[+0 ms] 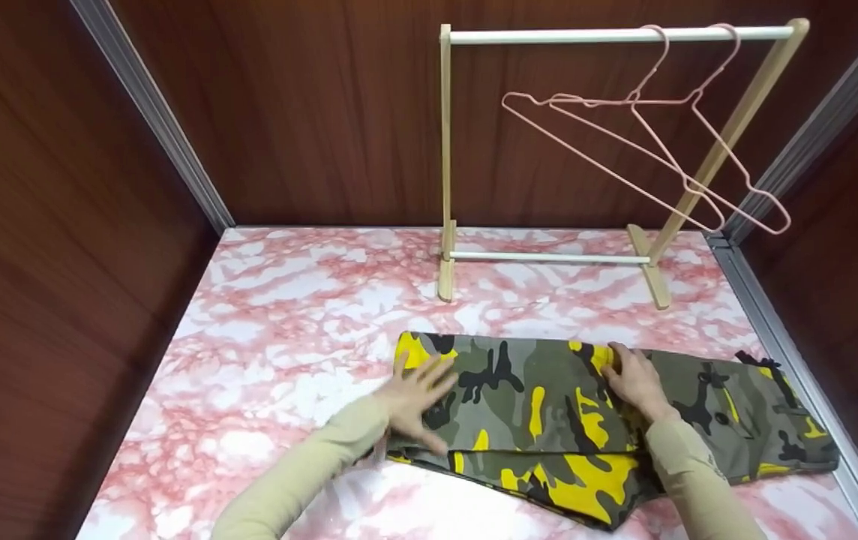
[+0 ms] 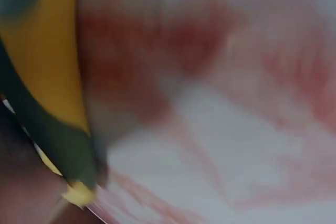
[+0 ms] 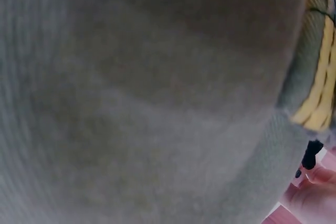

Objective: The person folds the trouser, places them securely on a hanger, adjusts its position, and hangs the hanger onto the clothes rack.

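Observation:
A pair of camouflage trousers [image 1: 519,405] in grey, green, black and yellow lies folded lengthwise on the marbled table, its waist end to the right. My left hand [image 1: 418,394] rests with fingers spread on the leg end at the left. Further right, my right hand [image 1: 635,379] grips the fabric by the upper edge, its fingers bent. In the left wrist view the yellow and green trouser cloth [image 2: 52,56] fills the left side. Close grey cloth [image 3: 157,103] fills most of the right wrist view, with fingers [image 3: 315,195] at the lower right corner.
A wooden rack [image 1: 446,150] with white bars stands at the back of the pink-and-white table [image 1: 286,300]. Two pink hangers [image 1: 635,97] hang from its top bar. Brown wood-look panels [image 1: 309,112] and metal profiles [image 1: 151,105] enclose the table at the back and sides.

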Action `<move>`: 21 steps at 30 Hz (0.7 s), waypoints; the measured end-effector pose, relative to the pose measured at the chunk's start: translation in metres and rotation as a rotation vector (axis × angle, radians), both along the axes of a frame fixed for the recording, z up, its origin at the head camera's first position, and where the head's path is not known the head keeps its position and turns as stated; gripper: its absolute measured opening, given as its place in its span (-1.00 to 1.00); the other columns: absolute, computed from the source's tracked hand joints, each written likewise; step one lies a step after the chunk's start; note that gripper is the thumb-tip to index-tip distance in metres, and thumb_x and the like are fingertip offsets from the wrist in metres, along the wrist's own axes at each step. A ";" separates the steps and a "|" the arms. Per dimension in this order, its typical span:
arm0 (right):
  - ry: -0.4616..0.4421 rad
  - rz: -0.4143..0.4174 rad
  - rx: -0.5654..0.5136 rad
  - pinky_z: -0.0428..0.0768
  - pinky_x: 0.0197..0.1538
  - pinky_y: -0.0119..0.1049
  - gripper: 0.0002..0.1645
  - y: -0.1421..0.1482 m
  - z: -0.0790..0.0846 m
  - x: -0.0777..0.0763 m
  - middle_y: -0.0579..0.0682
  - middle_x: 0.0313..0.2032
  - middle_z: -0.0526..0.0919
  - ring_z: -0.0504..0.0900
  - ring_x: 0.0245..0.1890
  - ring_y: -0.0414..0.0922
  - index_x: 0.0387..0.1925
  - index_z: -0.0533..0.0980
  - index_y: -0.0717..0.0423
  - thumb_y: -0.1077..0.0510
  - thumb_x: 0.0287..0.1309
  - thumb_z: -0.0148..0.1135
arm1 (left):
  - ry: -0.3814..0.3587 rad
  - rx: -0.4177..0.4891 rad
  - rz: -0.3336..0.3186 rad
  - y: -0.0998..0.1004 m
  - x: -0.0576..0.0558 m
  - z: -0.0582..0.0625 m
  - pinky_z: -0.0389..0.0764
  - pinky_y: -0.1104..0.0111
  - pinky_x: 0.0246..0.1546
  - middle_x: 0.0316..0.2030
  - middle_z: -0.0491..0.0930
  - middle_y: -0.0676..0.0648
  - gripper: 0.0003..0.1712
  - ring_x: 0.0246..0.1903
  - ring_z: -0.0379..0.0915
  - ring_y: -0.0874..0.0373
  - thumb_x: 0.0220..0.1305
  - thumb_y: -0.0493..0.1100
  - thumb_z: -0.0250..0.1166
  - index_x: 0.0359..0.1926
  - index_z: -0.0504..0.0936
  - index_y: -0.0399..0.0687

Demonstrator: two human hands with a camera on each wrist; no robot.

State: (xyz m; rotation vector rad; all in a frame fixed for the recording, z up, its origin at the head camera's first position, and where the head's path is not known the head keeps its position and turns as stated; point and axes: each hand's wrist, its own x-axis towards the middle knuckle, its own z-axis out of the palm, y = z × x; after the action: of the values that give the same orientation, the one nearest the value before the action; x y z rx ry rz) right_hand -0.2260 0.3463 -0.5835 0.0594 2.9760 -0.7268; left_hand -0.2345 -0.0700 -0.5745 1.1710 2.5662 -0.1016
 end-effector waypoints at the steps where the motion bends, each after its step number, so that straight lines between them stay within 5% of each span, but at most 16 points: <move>1: -0.005 -0.001 0.003 0.39 0.24 0.41 -0.37 0.000 0.000 0.000 0.60 0.19 0.37 0.42 0.16 0.54 0.33 0.26 0.47 0.21 0.35 0.14 | -0.001 -0.012 -0.013 0.000 0.006 0.000 -0.30 -0.37 0.48 0.63 -0.42 -0.08 0.47 0.63 -0.46 -0.08 -0.08 0.75 0.14 0.63 -0.23 0.11; 5: -0.028 0.000 0.015 0.39 0.22 0.43 -0.38 0.000 0.000 0.000 0.61 0.20 0.34 0.40 0.16 0.56 0.33 0.25 0.46 0.20 0.37 0.12 | 0.035 -0.017 -0.019 -0.005 0.021 -0.003 -0.17 -0.41 0.44 0.64 -0.33 -0.11 0.40 0.63 -0.35 -0.06 -0.02 0.69 0.18 0.63 -0.15 0.08; 13: -0.052 0.024 0.041 0.36 0.23 0.46 -0.31 0.000 -0.001 0.002 0.66 0.24 0.22 0.31 0.17 0.62 0.41 0.10 0.45 0.19 0.42 0.05 | 0.184 0.006 -0.002 -0.021 0.029 -0.024 -0.01 -0.31 0.47 0.63 -0.22 -0.14 0.24 0.62 -0.24 -0.14 0.11 0.73 -0.08 0.62 -0.09 0.17; 21: -0.060 0.066 -0.056 0.30 0.21 0.46 -0.12 0.002 0.002 0.019 0.64 0.20 0.15 0.21 0.16 0.56 0.50 -0.12 0.40 0.15 0.41 0.09 | 0.364 -0.013 -0.143 -0.032 0.034 -0.029 0.18 -0.07 0.51 0.60 -0.05 -0.21 0.02 0.58 -0.03 -0.15 0.31 0.62 -0.20 0.60 0.03 0.21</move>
State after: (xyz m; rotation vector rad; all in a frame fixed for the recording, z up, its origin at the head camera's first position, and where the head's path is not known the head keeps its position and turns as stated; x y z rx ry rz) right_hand -0.2067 0.3480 -0.5820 -0.0200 2.8838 -0.7847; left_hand -0.2002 -0.1023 -0.6034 1.4451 2.7760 -0.3970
